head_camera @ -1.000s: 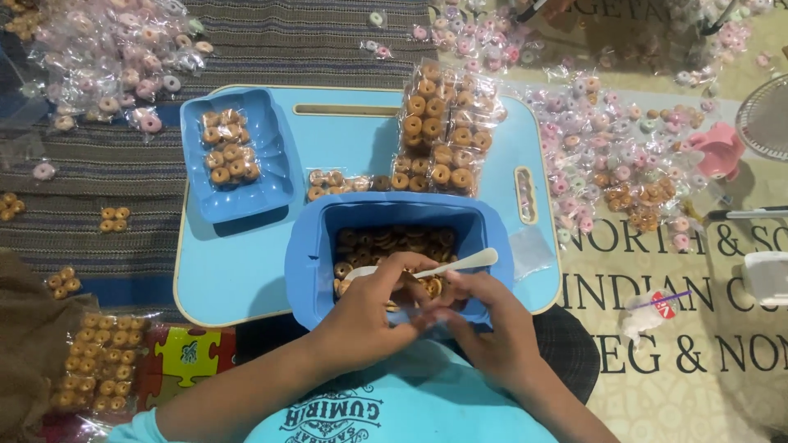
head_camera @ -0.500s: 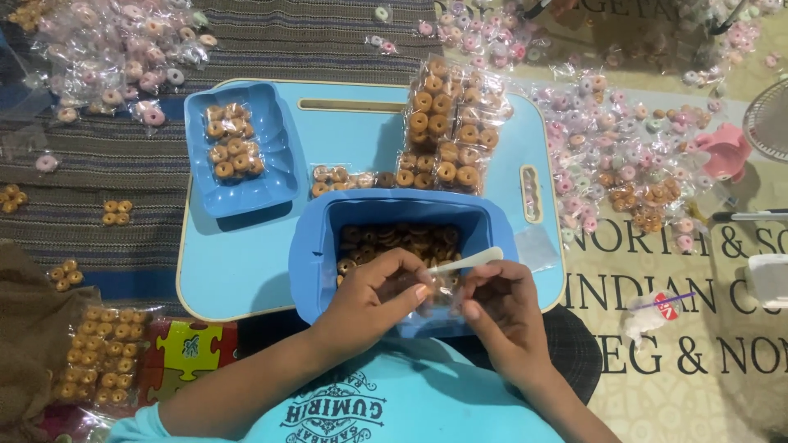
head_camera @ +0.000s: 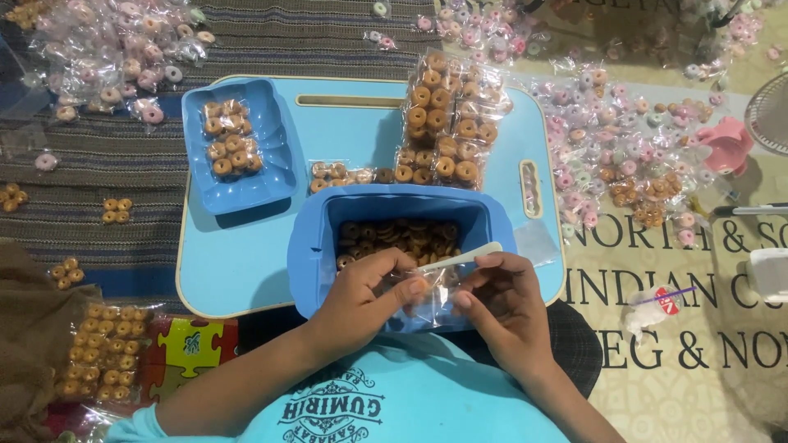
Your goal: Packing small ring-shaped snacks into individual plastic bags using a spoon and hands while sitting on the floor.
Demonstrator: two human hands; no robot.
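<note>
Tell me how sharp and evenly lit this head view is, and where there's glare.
Head view: mostly sharp, evenly lit, soft shadows only. Mild glare on the clear plastic bag between the left hand and right hand, and on the wrapped ring snack packs. Edges bend slightly.

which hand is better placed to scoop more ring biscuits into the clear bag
Right, probably: the right hand already pinches the white plastic scoop over the deep blue tub, while the left hand holds the small clear bag.

Fan (head_camera: 770, 111) cut off by the right edge; blue tub (head_camera: 312, 246) front wall hidden behind both hands.
</note>
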